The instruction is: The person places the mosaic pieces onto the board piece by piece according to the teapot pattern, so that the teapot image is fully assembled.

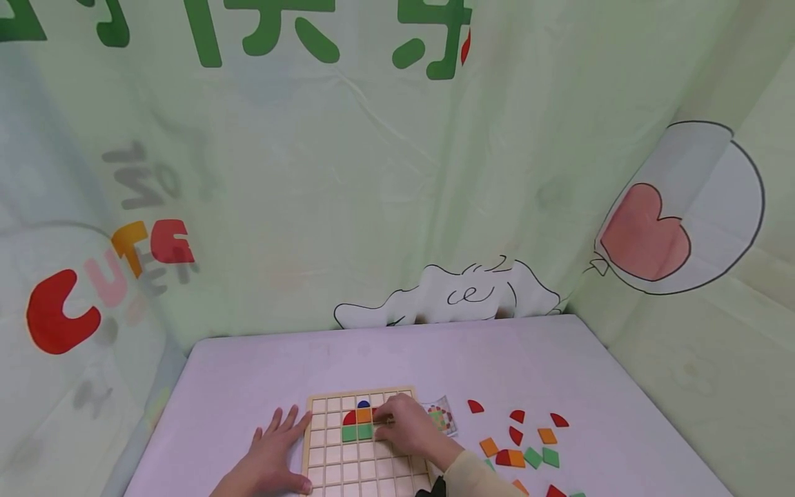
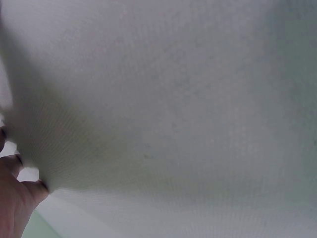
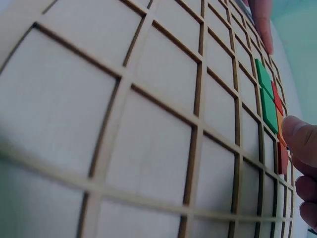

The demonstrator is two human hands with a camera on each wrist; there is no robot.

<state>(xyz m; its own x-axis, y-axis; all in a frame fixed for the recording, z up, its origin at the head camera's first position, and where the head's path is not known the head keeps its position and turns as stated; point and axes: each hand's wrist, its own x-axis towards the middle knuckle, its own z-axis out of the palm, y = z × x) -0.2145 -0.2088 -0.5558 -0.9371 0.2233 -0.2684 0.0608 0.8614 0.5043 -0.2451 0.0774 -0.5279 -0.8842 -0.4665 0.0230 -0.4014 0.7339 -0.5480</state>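
A wooden grid board (image 1: pixel 366 471) lies on the table. My left hand (image 1: pixel 268 452) is spread at its left side, fingertips and thumb at the frame; its fingers (image 2: pixel 34 191) also show at the left wrist view's lower left. In the board sit a blue rounded piece (image 1: pixel 364 404), an orange square (image 1: pixel 364 415), a red curved piece (image 1: pixel 350 418) and green squares (image 1: pixel 350 433). My right hand (image 1: pixel 406 424) is over the board with bent fingers, its thumb (image 3: pixel 294 130) right by another red piece (image 3: pixel 283 157). I cannot tell whether the fingers pinch it.
Right of the board lies a printed pattern card (image 1: pixel 442 417), partly behind the right hand. Loose red quarter-circles (image 1: pixel 475 406), orange squares (image 1: pixel 547 435) and green squares (image 1: pixel 551 457) are scattered on the right of the table (image 1: pixel 248 369). Printed curtains (image 1: pixel 298 207) stand behind and beside it.
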